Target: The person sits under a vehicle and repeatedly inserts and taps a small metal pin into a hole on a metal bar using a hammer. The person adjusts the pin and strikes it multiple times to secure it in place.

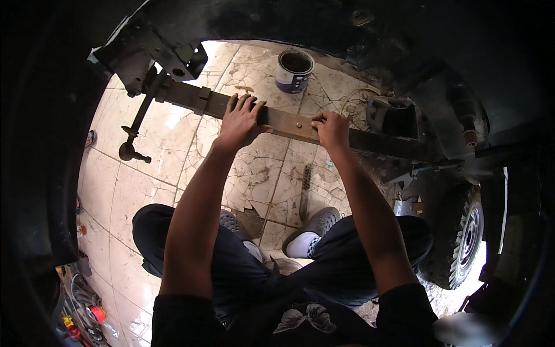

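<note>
A long flat metal bar, like a leaf spring (214, 103), runs across in front of me beneath the dark vehicle body. My left hand (241, 122) lies across it left of the middle, fingers spread over the far edge and thumb stretched to the right. On its rusty brown stretch sits a small round bolt head (299, 125). Just right of that bolt, my right hand (332, 132) is closed, fingertips pinched together against the bar. Whatever they hold, if anything, is hidden. A metal clamp (202, 100) wraps the bar left of my hands.
Beyond the bar stands an open paint can (293, 81) on cracked tiles. A wire brush (304, 191) lies between my shoes. A rod with a ball joint (128, 151) hangs at left. At right stands a tyre (462, 243); tools and cables (87, 303) lie lower left.
</note>
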Demonstrator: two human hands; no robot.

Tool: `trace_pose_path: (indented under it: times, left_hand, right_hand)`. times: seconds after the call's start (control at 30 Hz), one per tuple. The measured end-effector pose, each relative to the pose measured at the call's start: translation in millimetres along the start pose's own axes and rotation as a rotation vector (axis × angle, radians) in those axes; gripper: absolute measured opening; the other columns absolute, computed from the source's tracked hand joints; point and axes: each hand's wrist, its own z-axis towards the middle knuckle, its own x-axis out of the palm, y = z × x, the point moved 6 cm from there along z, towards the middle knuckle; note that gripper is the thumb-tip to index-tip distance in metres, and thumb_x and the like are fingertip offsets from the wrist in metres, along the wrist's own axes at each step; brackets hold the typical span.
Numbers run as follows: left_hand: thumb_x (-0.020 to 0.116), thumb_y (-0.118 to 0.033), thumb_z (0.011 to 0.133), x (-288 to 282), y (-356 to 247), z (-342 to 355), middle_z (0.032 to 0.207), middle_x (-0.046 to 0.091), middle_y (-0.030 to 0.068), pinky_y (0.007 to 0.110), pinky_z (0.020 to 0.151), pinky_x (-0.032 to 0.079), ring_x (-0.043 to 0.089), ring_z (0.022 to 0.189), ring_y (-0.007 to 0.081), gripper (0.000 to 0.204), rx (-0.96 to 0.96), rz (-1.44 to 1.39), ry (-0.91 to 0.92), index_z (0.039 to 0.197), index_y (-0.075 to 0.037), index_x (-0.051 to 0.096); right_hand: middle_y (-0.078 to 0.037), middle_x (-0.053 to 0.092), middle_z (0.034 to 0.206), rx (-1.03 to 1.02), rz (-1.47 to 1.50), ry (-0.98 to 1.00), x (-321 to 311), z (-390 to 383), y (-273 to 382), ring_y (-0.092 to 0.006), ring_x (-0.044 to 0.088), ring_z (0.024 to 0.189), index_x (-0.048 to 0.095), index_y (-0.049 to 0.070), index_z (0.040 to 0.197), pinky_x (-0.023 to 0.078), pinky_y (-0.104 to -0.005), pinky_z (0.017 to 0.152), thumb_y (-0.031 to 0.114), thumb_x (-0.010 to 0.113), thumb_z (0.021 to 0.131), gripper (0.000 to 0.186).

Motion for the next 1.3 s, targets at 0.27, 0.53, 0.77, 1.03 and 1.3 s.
trace_pose_path:
  times: [0.27,0.53,0.77,1.03,1.3]
  left_hand:
    - [0.063,-0.075,0.089,1.6,4.4,-3.0,0.157,0.05,0.0148,0.051,0.132,0.015,0.036,0.155,0.0292,0.091,-0.011,-0.006,-0.001,0.156,-0.015,0.049]
    - [0.064,-0.074,0.09,-3.2,-2.5,1.1,0.161,0.046,0.0121,0.049,0.133,0.013,0.033,0.157,0.0264,0.09,-0.031,0.014,0.065,0.158,-0.019,0.046]
    - [0.063,-0.076,0.089,-0.9,1.4,-1.4,0.162,0.046,0.0117,0.049,0.133,0.013,0.033,0.157,0.0264,0.091,-0.042,0.018,0.057,0.159,-0.019,0.046]
    - [0.064,-0.075,0.089,3.1,6.5,-2.6,0.16,0.048,0.0118,0.05,0.133,0.014,0.035,0.156,0.0275,0.092,-0.037,0.027,0.014,0.158,-0.019,0.046]
    - [0.067,-0.072,0.088,-5.6,-3.1,-0.5,0.155,0.053,0.0128,0.049,0.132,0.016,0.036,0.154,0.0277,0.088,-0.021,-0.04,-0.025,0.154,-0.015,0.052]
  right_hand:
    - [-0.021,0.077,0.092,0.041,0.034,-0.052,2.6,-31.8,-3.9,-0.0346,0.077,0.087,0.082,0.005,0.098,0.059,-0.0427,0.079,0.012,0.084,0.085,0.015]
    - [-0.02,0.076,0.09,0.058,0.028,-0.117,3.0,-14.7,-8.4,-0.0347,0.075,0.085,0.082,0.005,0.096,0.058,-0.0431,0.08,0.015,0.085,0.084,0.015]
    - [-0.02,0.076,0.087,0.025,0.005,-0.087,3.5,-29.5,-4.6,-0.0346,0.075,0.084,0.083,0.005,0.093,0.058,-0.0423,0.079,0.016,0.086,0.084,0.015]
    - [-0.02,0.076,0.087,-0.027,-0.021,-0.121,6.9,-25.9,-1.0,-0.0323,0.076,0.082,0.082,0.003,0.092,0.058,-0.0415,0.076,0.013,0.087,0.081,0.015]
    - [-0.019,0.077,0.086,-0.024,0.035,-0.136,2.1,-2.8,-8.1,-0.0344,0.076,0.082,0.082,0.003,0.092,0.058,-0.0428,0.076,0.015,0.086,0.082,0.016]
